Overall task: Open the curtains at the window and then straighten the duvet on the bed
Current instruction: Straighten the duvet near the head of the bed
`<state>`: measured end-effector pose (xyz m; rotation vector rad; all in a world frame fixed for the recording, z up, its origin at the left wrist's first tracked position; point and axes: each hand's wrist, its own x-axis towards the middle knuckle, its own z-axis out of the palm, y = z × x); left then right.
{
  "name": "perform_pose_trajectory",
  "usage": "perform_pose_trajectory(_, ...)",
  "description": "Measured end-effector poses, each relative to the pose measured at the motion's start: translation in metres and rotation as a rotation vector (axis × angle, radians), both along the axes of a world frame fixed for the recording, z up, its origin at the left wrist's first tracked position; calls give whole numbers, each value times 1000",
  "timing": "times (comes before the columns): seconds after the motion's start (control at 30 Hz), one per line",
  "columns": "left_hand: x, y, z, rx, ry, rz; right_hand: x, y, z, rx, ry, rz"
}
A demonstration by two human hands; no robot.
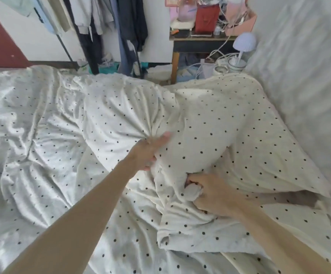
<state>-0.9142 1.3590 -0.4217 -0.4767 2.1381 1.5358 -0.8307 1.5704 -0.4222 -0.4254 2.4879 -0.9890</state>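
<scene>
Right hand (210, 194): closed in a fist around a bunched fold of the duvet (220, 125), knuckles uppermost, a wad of white fabric pinched between thumb and fingers; forearm bare, entering from the lower right corner. Left hand (148, 153): arm stretched forward, fingers curled into the cloth and gripping it, thumb lying along the top; creases radiate from that grip across the cover.

The duvet is white with small dark dots; between and beyond the two hands it is lifted into a high, puffed ridge, its right-hand flap hanging clear above the sheet; the remainder lies rumpled and flat over the left half of the bed (22, 155), which carries the same dotted fabric.

Further out: a pale curtain (299, 66) fills the right edge, blurred; beside it a small white lamp (243, 44) with a domed shade stands near a tangle of cables; a dark side table (200, 41) behind carries a red bag (207, 18) and assorted clutter; clothes (105, 22) hang from a rack against the far wall, left of the table.
</scene>
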Motion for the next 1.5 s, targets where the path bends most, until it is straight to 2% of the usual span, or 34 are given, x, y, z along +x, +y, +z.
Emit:
perform_pose_trajectory(0.07, 0, 27, -7, -229, 105, -126, -11, 12, 11, -191, -236, -136)
perform_pose_trajectory(0.13, 5, 45, -9, -389, 169, -211, -40, 26, 22, -443, -413, -466)
perform_pose_trajectory(0.2, 10, 58, -7, -465, 207, -285, -66, 32, 26, -504, -405, -783)
perform_pose_trajectory(0.27, 21, 81, -5, -458, 237, -423, -80, 29, 31, -583, -327, -929)
perform_pose_trajectory(0.33, 41, 104, -9, -381, 238, -462, -94, 27, 46, -558, -131, -950)
perform_pose_trajectory(0.47, 25, 110, 6, -350, 415, -233, -119, 67, 129, -361, 741, -757)
perform_pose_trajectory(0.53, 2, 118, 31, -368, 450, -238, -139, 111, 154, -283, 970, -746)
perform_pose_trajectory(0.57, -7, 125, 42, -375, 453, -286, -150, 132, 156, -193, 988, -787)
perform_pose_trajectory(0.63, -17, 146, 56, -449, 447, -441, -164, 173, 144, 33, 810, -977)
perform_pose_trajectory(0.7, -20, 169, 47, -493, 375, -575, -152, 205, 117, 174, 506, -1205)
perform_pose_trajectory(0.73, -18, 176, 39, -477, 332, -590, -139, 211, 100, 211, 408, -1195)
perform_pose_trajectory(0.8, -11, 196, 17, -330, 239, -525, -102, 214, 59, 247, 231, -1006)
perform_pose_trajectory(0.87, -5, 213, -6, -142, 168, -405, -67, 209, 19, 176, 0, -855)
perform_pose_trajectory(0.9, 2, 223, -15, -124, 150, -387, -50, 207, -4, 180, -71, -806)
perform_pose_trajectory(1.0, 17, 251, -33, -303, 165, -525, -16, 207, -58, 256, -28, -678)
perform_pose_trajectory(1.07, 22, 263, -43, -425, 159, -587, -4, 207, -82, 196, -12, -618)
perform_pose_trajectory(1.17, 22, 262, -65, -436, 167, -551, 1, 205, -94, 127, 1, -623)
perform_pose_trajectory(1.27, 18, 254, -77, -385, 138, -375, 18, 193, -81, 16, 25, -714)
perform_pose_trajectory(1.4, 16, 255, -50, -813, 317, -512, 47, 178, -50, 49, -78, -563)
perform_pose_trajectory(1.5, 17, 270, 2, -768, 477, -422, 49, 197, -5, 104, 141, -699)
